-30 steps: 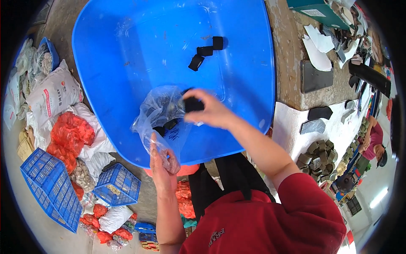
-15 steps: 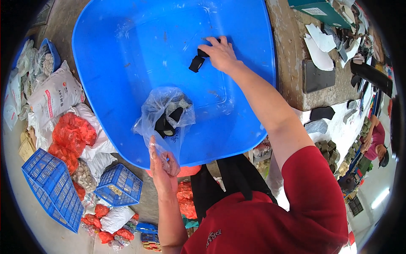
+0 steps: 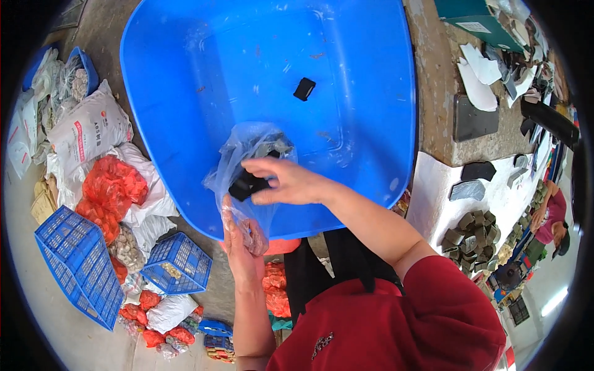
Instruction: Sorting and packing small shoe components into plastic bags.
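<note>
My left hand (image 3: pixel 240 244) is closed round the side of a clear plastic bag (image 3: pixel 270 213), which stands at the near side of a big blue tub (image 3: pixel 185 142). Black pieces (image 3: pixel 247 184) show in the bag's mouth. Over that mouth is my right hand (image 3: pixel 291 183), its thumb and fingers spread around the black pieces; whether it touches them I cannot tell. One small black rectangular piece (image 3: pixel 304 89) lies by itself on the tub's floor.
Blue plastic crates (image 3: pixel 80 266), red bags (image 3: pixel 114 185) and a white sack (image 3: pixel 90 130) fill the left side. At right are a dark flat tablet-like slab (image 3: pixel 475 119), white offcuts (image 3: pixel 479 68) and olive-green pieces (image 3: pixel 473 238). Another person (image 3: pixel 550 216) is at far right.
My right hand has come back from the tub's far part to the bag's mouth. One of the black pieces it was touching is gone from there; one remains. The left hand keeps the bag.
</note>
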